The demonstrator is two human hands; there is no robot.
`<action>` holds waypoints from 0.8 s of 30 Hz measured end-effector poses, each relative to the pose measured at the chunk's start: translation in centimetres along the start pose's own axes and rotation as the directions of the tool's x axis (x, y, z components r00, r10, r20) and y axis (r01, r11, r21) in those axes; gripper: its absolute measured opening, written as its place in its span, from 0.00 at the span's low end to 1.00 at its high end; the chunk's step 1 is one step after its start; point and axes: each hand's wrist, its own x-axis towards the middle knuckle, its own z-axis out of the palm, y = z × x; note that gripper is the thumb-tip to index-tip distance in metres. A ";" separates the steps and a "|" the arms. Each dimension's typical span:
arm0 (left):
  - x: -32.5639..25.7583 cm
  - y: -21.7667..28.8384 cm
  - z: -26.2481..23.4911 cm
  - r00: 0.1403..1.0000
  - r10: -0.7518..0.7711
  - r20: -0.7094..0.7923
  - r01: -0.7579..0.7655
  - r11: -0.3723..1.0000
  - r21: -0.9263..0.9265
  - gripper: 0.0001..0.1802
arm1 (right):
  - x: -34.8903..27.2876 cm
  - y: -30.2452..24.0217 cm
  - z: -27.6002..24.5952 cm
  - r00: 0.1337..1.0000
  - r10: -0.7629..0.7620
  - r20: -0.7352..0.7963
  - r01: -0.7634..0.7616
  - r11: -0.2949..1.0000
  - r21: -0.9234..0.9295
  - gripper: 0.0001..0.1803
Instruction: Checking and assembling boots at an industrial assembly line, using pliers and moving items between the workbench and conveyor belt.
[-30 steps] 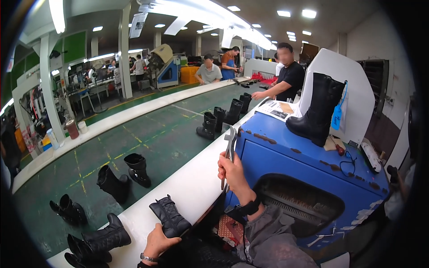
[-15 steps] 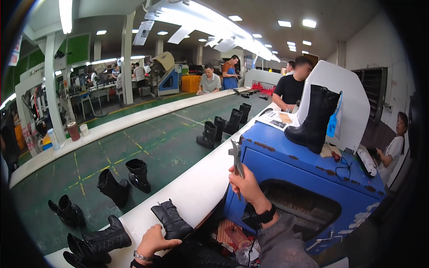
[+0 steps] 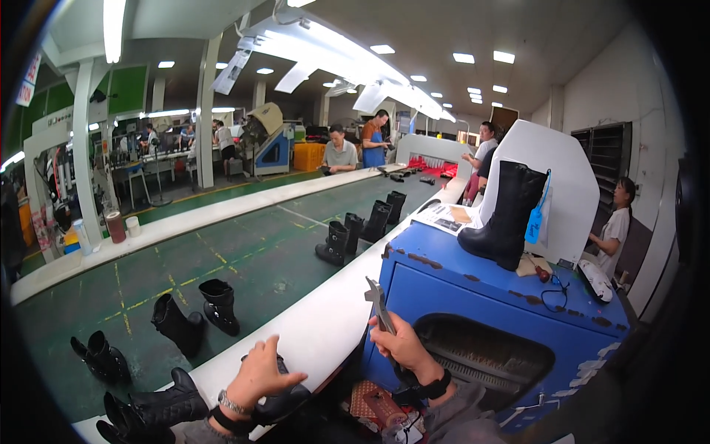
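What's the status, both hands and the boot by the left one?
Right hand: closed around pliers. Left hand: open, contact with boot unclear. Boot: at white ledge's edge, left hand blocking part of it.

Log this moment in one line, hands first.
right hand: holds metal tool | left hand: open, partly hiding black boot | blue machine: tall boot on top

A long overhead light strip (image 3: 336, 57) glares near-white; ceiling panels (image 3: 464, 58) add light. Fisheye distortion curves straight edges toward black corners; the background looks soft.
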 end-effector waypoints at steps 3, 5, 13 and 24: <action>-2.9 -0.5 2.1 0.980 -0.148 0.132 0.143 0.989 0.045 0.57 | 0.1 0.3 -0.6 0.988 -0.076 -0.131 0.071 0.996 -0.047 0.11; -4.6 -2.3 4.9 0.983 -0.146 0.107 0.134 0.985 0.112 0.57 | 0.6 -0.9 -0.2 0.974 -0.171 -0.148 0.165 0.985 -0.050 0.11; -5.0 -1.9 5.4 0.957 -0.261 0.129 0.246 0.961 0.122 0.65 | 2.4 -1.3 -0.4 0.920 -0.330 -0.211 0.316 0.944 -0.095 0.11; -6.1 -3.0 6.2 0.940 -0.290 0.177 0.288 0.957 0.036 0.67 | 2.9 -1.2 0.3 0.948 -0.237 -0.212 0.234 0.971 -0.038 0.12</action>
